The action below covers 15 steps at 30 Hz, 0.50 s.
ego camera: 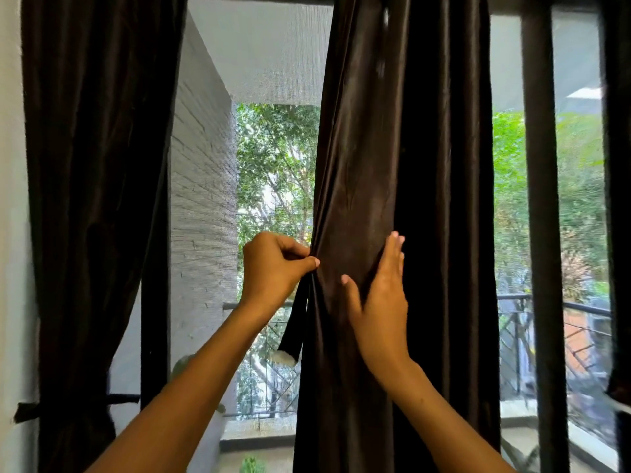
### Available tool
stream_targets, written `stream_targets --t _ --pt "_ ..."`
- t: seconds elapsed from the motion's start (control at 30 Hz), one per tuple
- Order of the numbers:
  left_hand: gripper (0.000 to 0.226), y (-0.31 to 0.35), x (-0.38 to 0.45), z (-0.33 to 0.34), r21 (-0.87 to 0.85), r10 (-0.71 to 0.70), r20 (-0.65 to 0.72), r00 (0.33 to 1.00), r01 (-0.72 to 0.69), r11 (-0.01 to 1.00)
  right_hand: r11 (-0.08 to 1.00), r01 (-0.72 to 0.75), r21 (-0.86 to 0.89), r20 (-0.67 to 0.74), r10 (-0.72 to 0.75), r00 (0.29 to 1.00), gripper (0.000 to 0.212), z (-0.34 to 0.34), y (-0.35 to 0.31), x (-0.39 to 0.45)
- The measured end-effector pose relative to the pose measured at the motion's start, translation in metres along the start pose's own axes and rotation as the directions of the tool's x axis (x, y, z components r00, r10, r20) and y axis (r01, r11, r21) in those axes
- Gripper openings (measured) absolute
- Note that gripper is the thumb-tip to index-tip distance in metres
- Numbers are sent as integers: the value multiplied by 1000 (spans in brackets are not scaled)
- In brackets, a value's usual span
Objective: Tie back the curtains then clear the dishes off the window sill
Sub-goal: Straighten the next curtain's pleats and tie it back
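Centrally, middle curtain: a dark brown, satin-sheened fabric curtain [392, 165] hangs in long vertical folds from 12 o'clock to 6 o'clock, gathered narrower at hand height.
Left hand: the left hand [273, 268], just left of centre, is curled closed, thumb and fingers pinching the curtain's left edge together with a tie strap.
Tie strap: a dark brown, flat fabric strap [295, 322] droops from that pinch toward 7 o'clock; a pale patch shows at its free end.
Right hand: the right hand [382, 302], just right of centre, is flat with fingers held together and thumb spread, palm pressed on the front of the gathered curtain.
Left curtain: a second dark brown fabric curtain [95, 165] fills 9 o'clock, cinched low at 8 o'clock by a dark band [68, 406] reaching the white wall [10, 233].
Window frame: a dark upright frame bar [543, 233] stands at 3 o'clock.
Outside: a white brick wall [205, 199], green trees [276, 158] and a black balcony railing [512, 298] show through the glass.
Window sill and dishes: cannot tell; neither is distinguishable.
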State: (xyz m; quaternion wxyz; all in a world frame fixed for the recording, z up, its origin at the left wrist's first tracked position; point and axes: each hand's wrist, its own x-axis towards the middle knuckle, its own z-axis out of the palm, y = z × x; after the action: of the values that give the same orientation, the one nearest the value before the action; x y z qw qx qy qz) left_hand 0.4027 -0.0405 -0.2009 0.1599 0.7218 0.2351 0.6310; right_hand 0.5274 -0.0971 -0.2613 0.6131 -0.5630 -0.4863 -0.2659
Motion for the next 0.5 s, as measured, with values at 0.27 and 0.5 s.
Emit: stream_targets --t 0.27,0.5 --pt "13 3 -12 7 -80 86 76 993 -80 994 933 232 -274 190 -184 964 92 -8 -13 -9" --pt "16 7 -15 5 -106 88 52 995 -82 991 938 312 -155 501 -198 843 59 -12 -10 -5"
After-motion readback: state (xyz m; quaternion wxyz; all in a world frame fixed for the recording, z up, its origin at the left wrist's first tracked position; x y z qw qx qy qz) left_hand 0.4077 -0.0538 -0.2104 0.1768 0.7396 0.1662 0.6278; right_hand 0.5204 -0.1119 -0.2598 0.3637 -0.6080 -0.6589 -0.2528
